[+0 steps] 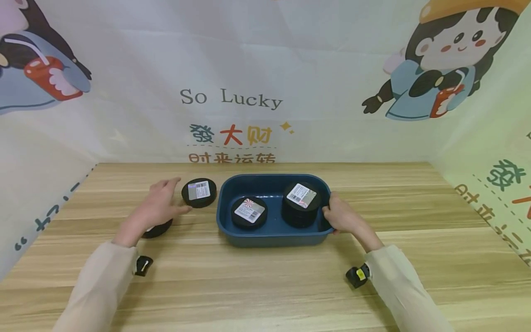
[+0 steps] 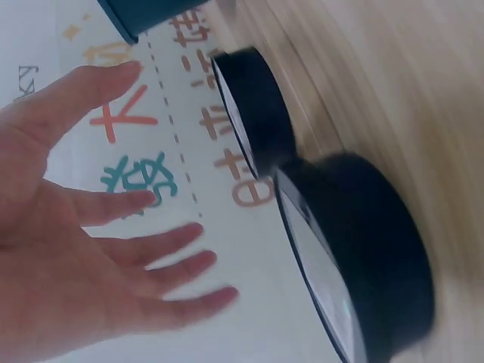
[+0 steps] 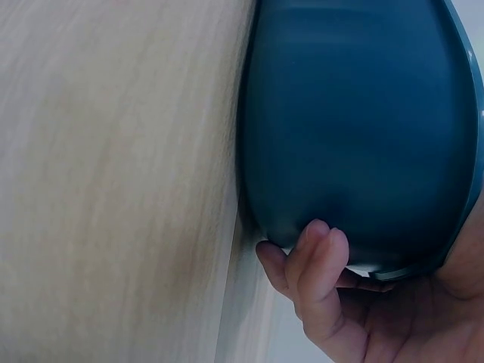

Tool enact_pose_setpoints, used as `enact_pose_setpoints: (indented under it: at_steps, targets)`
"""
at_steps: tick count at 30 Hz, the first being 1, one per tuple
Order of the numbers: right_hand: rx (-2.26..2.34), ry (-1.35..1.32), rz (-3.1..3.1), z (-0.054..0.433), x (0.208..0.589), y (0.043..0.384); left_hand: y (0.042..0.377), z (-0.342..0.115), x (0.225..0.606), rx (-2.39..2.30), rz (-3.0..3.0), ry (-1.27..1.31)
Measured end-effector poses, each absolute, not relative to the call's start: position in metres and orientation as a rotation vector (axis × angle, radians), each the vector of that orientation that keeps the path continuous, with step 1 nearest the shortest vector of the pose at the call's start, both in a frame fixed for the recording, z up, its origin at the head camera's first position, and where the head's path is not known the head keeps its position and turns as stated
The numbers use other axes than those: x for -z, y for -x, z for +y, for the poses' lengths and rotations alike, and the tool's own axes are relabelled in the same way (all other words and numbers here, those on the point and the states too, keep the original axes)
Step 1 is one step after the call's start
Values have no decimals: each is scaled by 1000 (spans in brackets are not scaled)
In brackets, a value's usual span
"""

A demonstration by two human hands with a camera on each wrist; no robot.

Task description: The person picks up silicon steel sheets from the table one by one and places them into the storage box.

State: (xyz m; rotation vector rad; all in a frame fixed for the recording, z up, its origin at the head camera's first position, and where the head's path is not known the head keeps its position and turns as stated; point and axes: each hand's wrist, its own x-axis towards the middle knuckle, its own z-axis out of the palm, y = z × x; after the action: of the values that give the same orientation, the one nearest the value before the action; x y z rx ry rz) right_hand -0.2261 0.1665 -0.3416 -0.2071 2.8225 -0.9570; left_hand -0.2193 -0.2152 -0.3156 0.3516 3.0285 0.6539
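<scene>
My left hand (image 1: 151,210) hovers over the left of the table, fingers spread and holding nothing. Just beyond its fingertips lies a round black disc (image 1: 199,192) with a silver-and-white label. A second black disc (image 1: 159,229) is partly hidden beneath this hand; the left wrist view shows both discs, the nearer one (image 2: 370,249) large. My right hand (image 1: 342,214) grips the right end of a blue plastic bin (image 1: 274,240), its fingers (image 3: 321,261) curled against the outer wall. Inside the bin, a labelled disc (image 1: 249,213) sits left and a stack of discs (image 1: 300,206) right.
The wood-grain table (image 1: 249,286) runs back to a printed cloth backdrop (image 1: 332,92), with cloth also rising at both sides. Small black wrist devices sit by the left sleeve (image 1: 99,276) and the right sleeve (image 1: 402,276).
</scene>
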Motion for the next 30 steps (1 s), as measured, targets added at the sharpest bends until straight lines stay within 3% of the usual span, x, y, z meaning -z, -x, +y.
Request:
enact_pose_setpoints:
  at_steps: [16, 30]
  targets:
    - [959, 219, 2831, 166, 342, 226, 215, -254, 329, -461, 2970, -202]
    - [1021, 268, 2821, 171, 351, 232, 214, -260, 339, -388, 2899, -182]
